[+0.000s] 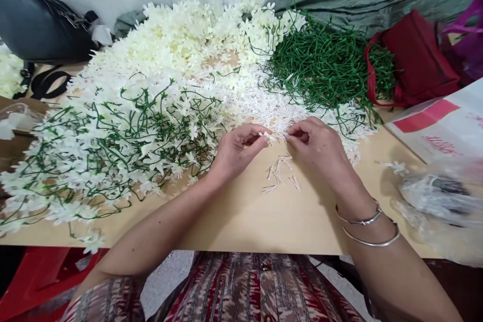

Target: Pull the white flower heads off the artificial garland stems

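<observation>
Near the middle of the table, my left hand (243, 147) pinches a small white artificial flower (267, 137) between thumb and fingers. My right hand (315, 143) is just to its right, thumb and fingertips pressed together at the edge of a heap of white flower stamens (279, 110). What those right fingertips hold, if anything, is too small to make out. Several loose stamens (278, 168) lie on the wood below and between my hands. Left of my left hand spreads a big pile of white flowers on green stems (151, 131).
Loose white petals (181, 35) are heaped at the back, with green plastic stems (324, 60) to their right. A red bag (418, 55), a paper bag (437, 121) and a clear plastic bag (441, 201) line the right side. A black bag (45, 25) stands back left.
</observation>
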### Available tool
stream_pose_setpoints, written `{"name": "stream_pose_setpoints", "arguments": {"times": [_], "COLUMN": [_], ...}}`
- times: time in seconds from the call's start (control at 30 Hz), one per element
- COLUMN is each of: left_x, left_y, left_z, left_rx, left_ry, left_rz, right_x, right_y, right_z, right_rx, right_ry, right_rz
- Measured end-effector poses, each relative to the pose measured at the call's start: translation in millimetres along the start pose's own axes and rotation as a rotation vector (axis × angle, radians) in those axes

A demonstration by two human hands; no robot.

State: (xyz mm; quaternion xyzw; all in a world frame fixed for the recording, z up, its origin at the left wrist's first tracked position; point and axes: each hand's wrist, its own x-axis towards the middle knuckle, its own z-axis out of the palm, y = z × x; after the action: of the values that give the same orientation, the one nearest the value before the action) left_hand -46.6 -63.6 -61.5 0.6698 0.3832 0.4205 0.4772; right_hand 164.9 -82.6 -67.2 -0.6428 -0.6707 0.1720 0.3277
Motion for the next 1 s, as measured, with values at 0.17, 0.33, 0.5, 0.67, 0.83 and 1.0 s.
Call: {"name": "stream_pose_setpoints", "arguments": {"times": [0.17,0.33,0.5,0.67,0.83,1.0], "left_x": [-0.9,-2.0,-1.3,-1.0,-2.8,-5.2], "left_y": [-8.8,-11.7,-12.4,-8.6,-3.0,-4.9], "left_z": [6.6,10.7,10.2,10.1,12.0,13.0], "left_rx": [-0.189,-0.214,-0.259,-0.28,-0.278,-0.258], "left_ry": [0.008,0.029,0.063,0.063,0.062,0.031], "left_rz": [-0.149,-0.166,-0.138,-0.134,-0.178,-0.18], "right_x": [-1.3,-1.1,-1.7,-2.8,-3.8,-10.9], "right_y": [-6.8,-9.3,-10.6,-13.2,-18.4,-27.2], "right_z": [-1.1,-0.9,-0.1,-2.3,-3.3,2.9], "right_rx": [0.051,0.159,0.218,0.242,0.289,0.525], "right_ry": [0.04,0.124,0.153,0.165,0.177,-0.047], "right_rz": [-0.045,-0.03,-0.032,-0.013,-0.097,-0.085]}}
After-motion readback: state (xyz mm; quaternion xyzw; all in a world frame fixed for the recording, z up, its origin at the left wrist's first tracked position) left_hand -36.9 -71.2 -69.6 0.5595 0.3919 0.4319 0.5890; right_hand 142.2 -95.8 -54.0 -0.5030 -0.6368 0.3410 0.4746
